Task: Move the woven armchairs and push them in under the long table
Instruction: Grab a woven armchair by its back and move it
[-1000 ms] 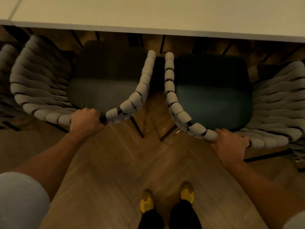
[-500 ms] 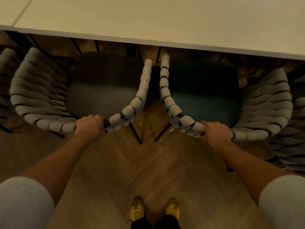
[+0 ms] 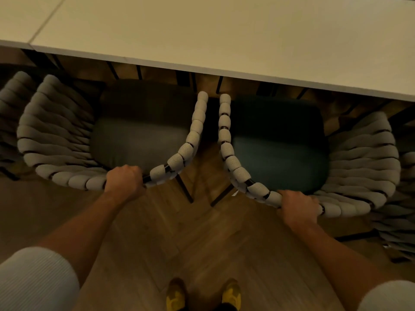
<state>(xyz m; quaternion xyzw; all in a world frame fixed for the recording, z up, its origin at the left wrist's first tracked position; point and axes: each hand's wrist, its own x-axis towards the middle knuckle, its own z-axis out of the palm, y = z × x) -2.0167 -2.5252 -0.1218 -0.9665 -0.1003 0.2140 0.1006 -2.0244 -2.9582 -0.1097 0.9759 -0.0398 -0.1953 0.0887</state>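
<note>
Nearest, at the bottom edge: two yellow shoes (image 3: 176,296) side by side on the herringbone wood floor (image 3: 202,239). Pale ribbed left sleeve (image 3: 33,279) and right sleeve (image 3: 388,297) at the lower corners. Bare forearms extended forward and spread apart.

Left hand (image 3: 124,184): knuckles up, fingers curled over the rear rim of the left armchair (image 3: 56,140), gripping it firmly beside a bare stretch of dark frame tube. Right hand (image 3: 298,207): knuckles up, fingers curled over the rear rim of the right armchair (image 3: 363,158), gripping it between the woven wraps.

Both armchairs side by side, facing the table, with backs toward the person. Inner arms near each other but apart, a narrow gap of floor between. Dark legs (image 3: 185,189) angled out below the gap. Thick pale woven bands around each back and arm. Grey seat cushion (image 3: 139,140) in the left armchair, teal seat cushion (image 3: 278,153) in the right. Far halves of both cushions in shadow, close to the near edge of the long table (image 3: 224,37). Backs out over the floor on the near side.

Further matching woven chairs partly visible at far left (image 3: 9,113) and far right (image 3: 399,221).

Farthest: pale tabletop across the upper view, with a seam (image 3: 45,21) near its left end.
</note>
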